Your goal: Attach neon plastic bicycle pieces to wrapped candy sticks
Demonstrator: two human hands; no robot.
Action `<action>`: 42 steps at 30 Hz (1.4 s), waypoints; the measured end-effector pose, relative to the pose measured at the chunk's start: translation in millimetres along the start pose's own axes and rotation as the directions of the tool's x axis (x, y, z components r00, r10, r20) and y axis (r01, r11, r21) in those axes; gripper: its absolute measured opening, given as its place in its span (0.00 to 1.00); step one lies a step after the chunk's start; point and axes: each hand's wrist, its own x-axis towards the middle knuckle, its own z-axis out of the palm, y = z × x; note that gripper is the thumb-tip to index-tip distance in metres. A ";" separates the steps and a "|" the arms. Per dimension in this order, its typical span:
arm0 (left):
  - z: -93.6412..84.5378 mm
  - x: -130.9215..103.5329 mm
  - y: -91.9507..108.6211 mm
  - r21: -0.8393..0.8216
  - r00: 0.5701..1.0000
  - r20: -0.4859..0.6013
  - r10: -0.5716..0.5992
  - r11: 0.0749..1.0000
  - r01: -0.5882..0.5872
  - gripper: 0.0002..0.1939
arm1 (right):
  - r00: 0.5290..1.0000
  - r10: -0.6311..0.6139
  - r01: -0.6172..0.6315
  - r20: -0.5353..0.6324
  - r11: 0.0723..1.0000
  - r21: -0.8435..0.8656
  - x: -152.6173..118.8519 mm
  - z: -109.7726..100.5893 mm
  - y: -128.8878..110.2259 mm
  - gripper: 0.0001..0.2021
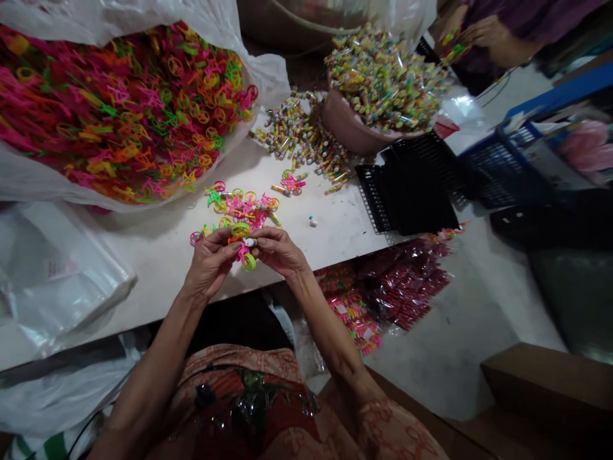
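Observation:
Over the front of the white table [306, 246], both of my hands are closed around one small plastic toy bicycle [248, 260] with green wheels and pink and orange parts. My left hand [209, 259] pinches its left side. My right hand [280, 250] pinches a small white-ended tube [250, 242] against it. Whether the tube is fixed to the toy I cannot tell. Just beyond my fingers lies a loose pile of toy bicycles [249, 207] in pink, yellow and green, with a few tubes among them.
At the back left, a big plastic bag [268, 76] holds many bright toy parts. A pink basin [347, 124] overflows with tubes, more spilled beside it. Black baskets [416, 191] stand right; clear bags [71, 268] lie left. Another person's hands [483, 32] hold toys at upper right.

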 end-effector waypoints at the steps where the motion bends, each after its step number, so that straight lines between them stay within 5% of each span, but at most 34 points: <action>1: 0.0 0.6 -1.4 -0.012 1.000 -0.012 -0.008 1.000 0.008 0.21 | 1.000 -0.003 0.003 -0.003 1.000 0.004 -0.7 -1.3 0.4 0.12; 5: 4.3 0.1 -0.8 -0.091 0.996 -0.045 -0.077 0.993 0.072 0.23 | 0.997 -0.042 0.039 -0.061 0.998 -0.040 -5.8 -19.3 -0.1 0.14; 8: 2.1 -2.9 4.6 -0.106 0.983 -0.074 -0.166 0.982 0.158 0.20 | 0.965 -0.136 0.078 -0.222 0.965 -0.250 -7.4 -55.5 -19.4 0.17; 10: -5.3 -0.1 6.2 -0.097 0.971 -0.128 -0.201 0.977 0.190 0.17 | 0.861 -0.313 0.088 -0.400 0.868 -0.489 -8.7 -90.5 -53.4 0.14; 13: -15.8 9.9 3.6 -0.113 0.956 -0.157 -0.249 0.966 0.233 0.13 | 0.536 -0.632 0.005 -0.560 0.666 -0.746 -20.1 -140.4 -130.8 0.10; 14: -17.3 12.0 2.5 -0.109 0.955 -0.162 -0.247 0.967 0.232 0.12 | 0.470 -0.679 0.001 -0.564 0.640 -0.769 -25.4 -152.2 -157.2 0.10; 16: -17.1 12.6 0.9 -0.084 0.957 -0.161 -0.239 0.970 0.228 0.11 | 0.384 -0.752 -0.016 -0.536 0.575 -0.818 -32.8 -167.4 -199.5 0.15; 18: -13.4 10.1 0.1 -0.059 0.955 -0.160 -0.248 0.969 0.242 0.12 | 0.359 -0.840 -0.150 -0.408 0.379 -0.913 -31.1 -173.5 -220.7 0.23; 21: -5.5 6.9 -0.9 -0.064 0.949 -0.181 -0.259 0.966 0.251 0.14 | 0.397 -0.879 -0.360 -0.265 0.116 -0.926 -10.2 -171.8 -212.3 0.28; 26: -4.5 8.5 -2.2 -0.059 0.940 -0.223 -0.257 0.966 0.251 0.15 | 0.586 -0.717 -0.515 -0.378 0.032 -0.857 50.3 -162.2 -168.1 0.19; 31: -22.8 11.5 -2.8 -0.066 0.932 -0.239 -0.272 0.962 0.264 0.17 | 0.481 -0.699 -0.583 -0.529 0.196 -0.789 101.6 -156.8 -173.1 0.25; 36: -25.3 7.9 -6.5 -0.067 0.929 -0.264 -0.259 0.966 0.250 0.19 | 0.496 -0.753 -0.505 -0.433 0.155 -0.849 107.1 -147.2 -159.9 0.22; 42: -5.0 6.6 -15.7 -0.045 0.935 -0.212 -0.283 0.959 0.280 0.18 | 0.700 -0.709 -0.154 -0.084 -0.035 -0.987 91.2 -114.1 -79.6 0.16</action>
